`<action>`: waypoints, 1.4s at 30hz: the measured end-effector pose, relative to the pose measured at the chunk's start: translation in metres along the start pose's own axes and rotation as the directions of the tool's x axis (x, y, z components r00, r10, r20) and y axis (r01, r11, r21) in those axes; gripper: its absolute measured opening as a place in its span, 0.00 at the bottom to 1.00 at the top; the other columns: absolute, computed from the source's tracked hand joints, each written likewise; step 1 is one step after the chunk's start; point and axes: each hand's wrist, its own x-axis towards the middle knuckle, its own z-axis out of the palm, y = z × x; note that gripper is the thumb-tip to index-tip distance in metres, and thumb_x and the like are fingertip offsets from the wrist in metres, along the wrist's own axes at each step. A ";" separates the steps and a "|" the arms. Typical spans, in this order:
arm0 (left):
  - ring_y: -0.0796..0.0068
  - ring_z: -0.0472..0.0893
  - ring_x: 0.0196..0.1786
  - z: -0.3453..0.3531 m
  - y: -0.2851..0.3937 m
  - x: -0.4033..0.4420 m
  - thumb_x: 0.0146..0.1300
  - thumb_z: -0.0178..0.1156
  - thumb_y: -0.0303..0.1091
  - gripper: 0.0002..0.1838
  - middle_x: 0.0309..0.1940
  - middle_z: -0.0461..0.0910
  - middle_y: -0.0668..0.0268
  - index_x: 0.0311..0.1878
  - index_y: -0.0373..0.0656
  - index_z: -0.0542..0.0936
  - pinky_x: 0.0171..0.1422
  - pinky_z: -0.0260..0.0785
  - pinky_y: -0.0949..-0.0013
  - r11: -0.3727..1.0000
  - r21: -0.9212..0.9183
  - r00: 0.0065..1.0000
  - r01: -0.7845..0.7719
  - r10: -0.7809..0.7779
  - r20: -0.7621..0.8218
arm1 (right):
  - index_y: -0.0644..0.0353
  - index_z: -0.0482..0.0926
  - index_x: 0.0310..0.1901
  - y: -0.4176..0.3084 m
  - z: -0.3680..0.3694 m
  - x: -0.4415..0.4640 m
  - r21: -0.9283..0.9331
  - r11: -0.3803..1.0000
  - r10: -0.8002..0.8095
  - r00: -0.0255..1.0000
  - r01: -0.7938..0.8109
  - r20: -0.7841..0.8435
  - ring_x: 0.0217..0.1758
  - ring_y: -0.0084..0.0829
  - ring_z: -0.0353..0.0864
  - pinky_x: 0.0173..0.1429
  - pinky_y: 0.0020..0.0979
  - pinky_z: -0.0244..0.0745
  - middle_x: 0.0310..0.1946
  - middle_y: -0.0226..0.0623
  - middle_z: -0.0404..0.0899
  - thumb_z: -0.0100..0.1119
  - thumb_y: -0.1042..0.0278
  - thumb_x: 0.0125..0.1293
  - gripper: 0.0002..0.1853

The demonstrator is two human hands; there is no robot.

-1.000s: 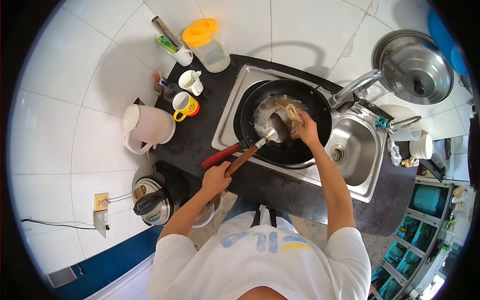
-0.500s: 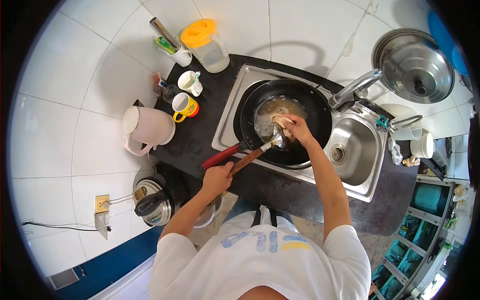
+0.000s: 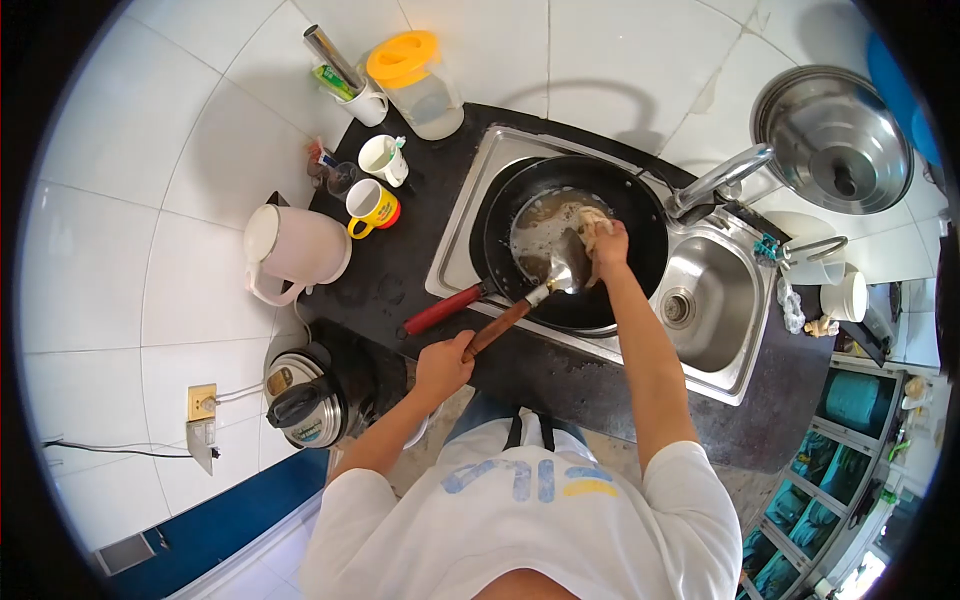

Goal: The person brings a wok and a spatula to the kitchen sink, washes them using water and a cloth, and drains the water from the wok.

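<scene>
A black wok (image 3: 630, 200) with a red handle (image 3: 443, 309) rests over the left sink basin, cloudy, bubbly water (image 3: 535, 225) in its bottom. My left hand (image 3: 445, 366) is wrapped round the wooden handle of a metal spatula (image 3: 567, 262), whose blade is over the wok. In my right hand (image 3: 609, 247) is a beige cloth (image 3: 593, 222), bunched up beside the blade, inside the wok's right part. The fingers of my right hand are closed on the cloth and partly cover it.
Right of the wok are the faucet (image 3: 725, 180) and a second basin (image 3: 715, 280). A kettle (image 3: 300, 247), yellow-red mug (image 3: 372, 208), white mug (image 3: 384, 160) and yellow-lidded pitcher (image 3: 422, 95) stand left. A rice cooker (image 3: 305, 400) is at lower left; a metal lid (image 3: 835, 140), upper right.
My right hand has moved the cloth from the wok's middle toward its right side. My left hand has shifted slightly right with the spatula, and its blade has turned and moved up a little.
</scene>
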 end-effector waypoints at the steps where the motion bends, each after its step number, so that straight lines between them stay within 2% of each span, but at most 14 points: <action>1: 0.46 0.80 0.32 -0.001 0.000 0.000 0.47 0.62 0.30 0.20 0.25 0.79 0.50 0.47 0.47 0.77 0.38 0.72 0.51 0.999 -0.014 0.999 0.044 -0.044 0.008 | 0.64 0.73 0.48 -0.006 -0.010 -0.001 0.000 1.000 0.004 0.997 -0.004 0.077 0.41 0.25 0.77 0.46 0.29 0.72 0.40 0.35 0.78 0.53 0.70 0.68 0.10; 5: 0.43 0.79 0.34 -0.002 -0.001 0.003 0.47 0.61 0.30 0.20 0.27 0.78 0.47 0.47 0.45 0.78 0.40 0.72 0.51 0.981 -0.121 0.985 0.155 -0.162 -0.052 | 0.62 0.74 0.46 -0.031 -0.026 -0.031 -0.008 0.997 -0.070 0.963 0.074 0.261 0.39 0.24 0.75 0.45 0.27 0.72 0.38 0.33 0.78 0.55 0.67 0.68 0.10; 9: 0.43 0.79 0.36 -0.003 0.011 0.015 0.47 0.60 0.28 0.19 0.29 0.78 0.45 0.47 0.42 0.78 0.41 0.71 0.55 0.967 -0.168 0.981 0.189 -0.193 -0.010 | 0.61 0.75 0.44 -0.032 -0.007 -0.078 -0.240 0.861 -0.366 0.874 0.448 0.319 0.38 0.25 0.75 0.46 0.27 0.72 0.36 0.36 0.79 0.56 0.62 0.69 0.11; 12: 0.44 0.79 0.37 -0.001 0.018 0.015 0.46 0.60 0.27 0.18 0.30 0.79 0.46 0.45 0.42 0.78 0.42 0.71 0.56 0.949 -0.248 0.980 0.196 -0.196 0.025 | 0.56 0.71 0.50 -0.012 0.004 -0.087 -0.473 0.576 -0.575 0.742 0.667 0.346 0.46 0.52 0.80 0.47 0.39 0.74 0.40 0.53 0.79 0.59 0.69 0.64 0.13; 16: 0.47 0.80 0.34 0.005 0.013 0.006 0.46 0.60 0.25 0.19 0.28 0.79 0.47 0.46 0.39 0.79 0.41 0.71 0.60 0.922 -0.344 0.983 0.179 -0.179 0.032 | 0.56 0.71 0.50 -0.017 0.002 -0.069 -0.487 0.663 -0.499 0.821 0.568 0.278 0.42 0.55 0.80 0.44 0.43 0.75 0.36 0.55 0.80 0.61 0.72 0.61 0.15; 18: 0.60 0.78 0.30 0.001 0.015 -0.001 0.46 0.59 0.23 0.20 0.27 0.77 0.52 0.46 0.36 0.78 0.38 0.69 0.66 0.916 -0.354 0.982 0.191 -0.179 0.065 | 0.55 0.73 0.49 -0.026 0.003 -0.061 -0.557 0.750 -0.219 0.928 0.358 0.302 0.41 0.52 0.82 0.45 0.42 0.75 0.37 0.54 0.81 0.61 0.71 0.61 0.15; 21: 0.78 0.71 0.27 0.004 -0.003 -0.015 0.47 0.60 0.22 0.19 0.25 0.75 0.63 0.47 0.33 0.77 0.33 0.66 0.72 0.911 -0.386 0.990 0.143 -0.139 0.038 | 0.55 0.76 0.49 -0.026 -0.002 -0.046 -0.653 0.722 -0.116 0.970 0.230 0.214 0.43 0.49 0.82 0.47 0.42 0.76 0.39 0.53 0.81 0.60 0.69 0.60 0.15; 25: 0.79 0.71 0.28 -0.007 0.002 -0.021 0.49 0.62 0.23 0.18 0.26 0.75 0.65 0.46 0.33 0.77 0.35 0.67 0.73 0.895 -0.425 0.990 0.136 -0.137 0.030 | 0.59 0.79 0.51 -0.008 -0.013 -0.038 -0.717 0.503 -0.298 0.875 0.483 0.381 0.50 0.50 0.79 0.55 0.43 0.73 0.43 0.56 0.79 0.57 0.71 0.57 0.17; 29: 0.78 0.74 0.29 -0.015 0.029 -0.017 0.49 0.64 0.24 0.18 0.27 0.76 0.63 0.46 0.34 0.77 0.37 0.68 0.73 0.920 -0.386 0.997 0.073 -0.064 0.037 | 0.67 0.74 0.53 -0.023 -0.036 -0.074 -0.642 0.495 -0.417 0.808 0.585 0.415 0.49 0.45 0.81 0.53 0.40 0.76 0.43 0.52 0.80 0.54 0.77 0.57 0.20; 32: 0.73 0.78 0.29 -0.014 0.058 -0.009 0.49 0.65 0.25 0.18 0.28 0.78 0.58 0.46 0.35 0.77 0.38 0.70 0.72 0.931 -0.364 0.997 -0.026 0.053 0.062 | 0.67 0.68 0.58 -0.033 -0.057 -0.114 -0.230 0.936 -0.254 0.964 0.266 0.083 0.46 0.37 0.82 0.46 0.35 0.80 0.45 0.46 0.80 0.49 0.82 0.59 0.23; 34: 0.64 0.80 0.30 -0.002 0.076 -0.001 0.50 0.65 0.27 0.18 0.28 0.80 0.55 0.46 0.36 0.77 0.38 0.72 0.67 0.914 -0.379 0.986 -0.141 0.164 0.028 | 0.64 0.61 0.61 -0.041 -0.074 -0.130 0.173 0.977 -0.129 0.992 0.126 0.006 0.47 0.36 0.81 0.44 0.35 0.83 0.50 0.43 0.74 0.42 0.84 0.62 0.23; 36: 0.51 0.82 0.31 0.018 0.093 0.010 0.51 0.65 0.31 0.18 0.27 0.80 0.52 0.46 0.39 0.78 0.36 0.73 0.60 0.864 -0.409 0.954 -0.294 0.294 -0.065 | 0.65 0.60 0.61 -0.049 -0.096 -0.146 0.349 0.936 -0.025 0.998 0.043 -0.056 0.46 0.37 0.81 0.43 0.37 0.84 0.48 0.45 0.75 0.40 0.80 0.65 0.21; 38: 0.49 0.81 0.32 0.029 0.119 0.018 0.51 0.65 0.33 0.18 0.28 0.80 0.52 0.46 0.41 0.78 0.36 0.73 0.57 0.871 -0.436 0.966 -0.228 0.257 0.009 | 0.65 0.59 0.62 -0.067 -0.112 -0.169 0.389 0.921 0.060 0.996 -0.028 -0.072 0.46 0.38 0.81 0.44 0.37 0.84 0.46 0.45 0.75 0.41 0.73 0.69 0.20; 42: 0.46 0.80 0.34 0.071 0.166 0.027 0.52 0.64 0.34 0.21 0.29 0.81 0.51 0.51 0.46 0.75 0.37 0.73 0.52 0.892 -0.327 0.949 -0.312 0.307 -0.069 | 0.64 0.58 0.64 -0.067 -0.129 -0.197 0.484 0.870 -0.093 0.995 0.092 -0.022 0.44 0.33 0.80 0.41 0.34 0.81 0.45 0.42 0.76 0.46 0.54 0.73 0.26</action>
